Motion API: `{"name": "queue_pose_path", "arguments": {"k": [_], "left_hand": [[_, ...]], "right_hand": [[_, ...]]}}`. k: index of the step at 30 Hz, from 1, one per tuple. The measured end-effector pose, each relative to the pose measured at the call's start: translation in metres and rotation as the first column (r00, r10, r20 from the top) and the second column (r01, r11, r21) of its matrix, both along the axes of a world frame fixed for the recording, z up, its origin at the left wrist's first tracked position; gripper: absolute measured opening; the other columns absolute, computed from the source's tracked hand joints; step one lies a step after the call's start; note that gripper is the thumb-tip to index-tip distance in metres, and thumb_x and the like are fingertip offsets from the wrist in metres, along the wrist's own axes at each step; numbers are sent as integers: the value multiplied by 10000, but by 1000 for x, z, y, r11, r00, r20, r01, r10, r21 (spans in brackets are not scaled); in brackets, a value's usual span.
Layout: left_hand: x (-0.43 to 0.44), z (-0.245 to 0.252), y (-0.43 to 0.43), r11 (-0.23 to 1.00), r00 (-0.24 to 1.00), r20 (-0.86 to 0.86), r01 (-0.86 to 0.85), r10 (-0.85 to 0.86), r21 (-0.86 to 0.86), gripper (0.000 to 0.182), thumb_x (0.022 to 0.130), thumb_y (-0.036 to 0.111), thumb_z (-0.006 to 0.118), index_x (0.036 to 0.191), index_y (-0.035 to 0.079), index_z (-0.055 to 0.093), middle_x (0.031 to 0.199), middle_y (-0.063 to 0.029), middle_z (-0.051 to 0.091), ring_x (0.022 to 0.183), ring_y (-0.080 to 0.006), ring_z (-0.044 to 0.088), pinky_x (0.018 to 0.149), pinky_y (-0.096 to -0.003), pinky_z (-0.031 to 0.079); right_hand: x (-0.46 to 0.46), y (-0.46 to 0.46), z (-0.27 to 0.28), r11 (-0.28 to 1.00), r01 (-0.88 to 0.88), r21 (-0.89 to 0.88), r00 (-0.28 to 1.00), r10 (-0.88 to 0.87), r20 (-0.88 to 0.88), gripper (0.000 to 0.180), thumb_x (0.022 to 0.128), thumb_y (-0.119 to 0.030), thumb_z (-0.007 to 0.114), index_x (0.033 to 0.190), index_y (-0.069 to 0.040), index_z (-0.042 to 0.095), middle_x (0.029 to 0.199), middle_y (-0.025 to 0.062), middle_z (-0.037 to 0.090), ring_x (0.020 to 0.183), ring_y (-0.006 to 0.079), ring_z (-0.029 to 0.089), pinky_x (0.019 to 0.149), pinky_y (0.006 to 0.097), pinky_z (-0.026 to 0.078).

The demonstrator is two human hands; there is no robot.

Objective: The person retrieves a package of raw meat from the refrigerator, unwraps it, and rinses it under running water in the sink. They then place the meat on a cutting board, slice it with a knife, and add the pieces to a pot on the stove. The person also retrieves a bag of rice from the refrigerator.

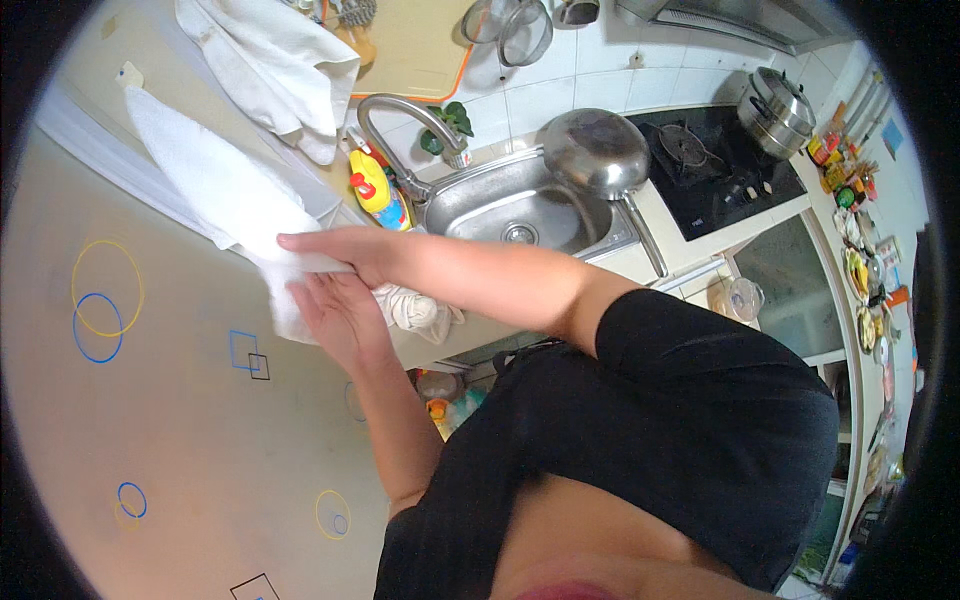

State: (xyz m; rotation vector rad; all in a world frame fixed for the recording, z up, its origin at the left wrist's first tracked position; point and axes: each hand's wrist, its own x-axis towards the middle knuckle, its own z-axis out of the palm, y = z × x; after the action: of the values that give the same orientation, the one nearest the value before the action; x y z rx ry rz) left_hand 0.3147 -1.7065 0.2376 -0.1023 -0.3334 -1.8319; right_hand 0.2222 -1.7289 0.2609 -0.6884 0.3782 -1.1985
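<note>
A white cloth towel (217,176) hangs from a hook on the wall at the upper left and stretches down to my hands. My right hand (356,251) has a fold of it between thumb and fingers. Just below, my left hand (345,319) is turned palm up against the towel's lower part, its fingertips partly hidden by cloth and by my right hand. A second white cloth (281,75) hangs above. Behind my wrists, a crumpled whitish cloth (420,311) lies on the counter's edge.
Beyond my right forearm are a steel sink (480,214), a curved faucet (397,101), a yellow bottle (375,191) and a small plant (450,127). An upturned steel pan (596,150) rests over the sink's edge, beside a black gas hob (720,169) with a steel pot (776,112).
</note>
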Motion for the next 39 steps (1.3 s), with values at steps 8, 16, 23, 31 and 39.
{"name": "queue_pose_path", "arguments": {"k": [8,16,23,31,39], "left_hand": [[-25,-2,-11,668,24,707,-352,707,-656,344,1046,273,379,1174,-21,504,1061,-131,576,996,-203,579,844,-363,472],[17,-57,-14,430,-513,372,-6,773,-903,380,1010,280,419,1155,-54,529,1175,-242,544,1123,-346,526,970,-458,411],[-17,-130,64,857,-49,862,146,504,-493,413,1023,282,420,1258,-44,516,1296,-234,532,1199,-339,517,1038,-425,392],[-95,-135,179,715,83,850,503,520,-486,433,1032,271,447,1360,-8,493,1376,-160,532,1239,-266,525,1057,-347,396],[-211,-145,436,691,389,896,588,213,-420,386,1024,305,493,1279,21,555,1061,-69,596,876,-131,535,752,-275,439]], "right_hand": [[7,-32,22,879,427,-214,547,-439,-713,659,863,-516,637,1084,105,630,1057,200,681,981,268,651,854,373,491],[-47,22,-47,541,175,-822,-114,-818,-563,704,841,-531,625,1303,-8,530,1379,306,448,1293,372,455,1073,511,331],[-159,148,-134,983,94,-158,-421,-104,-901,466,830,-444,646,1165,-121,675,1206,121,645,1167,317,571,971,720,291],[-194,410,-174,760,532,-374,-416,-150,-897,394,856,-390,642,1103,-83,627,1017,142,651,1024,342,622,874,517,472],[-4,946,-300,-199,980,-25,5,150,-989,490,850,-388,642,1242,-96,621,1193,197,625,1084,366,606,938,459,467]]}}
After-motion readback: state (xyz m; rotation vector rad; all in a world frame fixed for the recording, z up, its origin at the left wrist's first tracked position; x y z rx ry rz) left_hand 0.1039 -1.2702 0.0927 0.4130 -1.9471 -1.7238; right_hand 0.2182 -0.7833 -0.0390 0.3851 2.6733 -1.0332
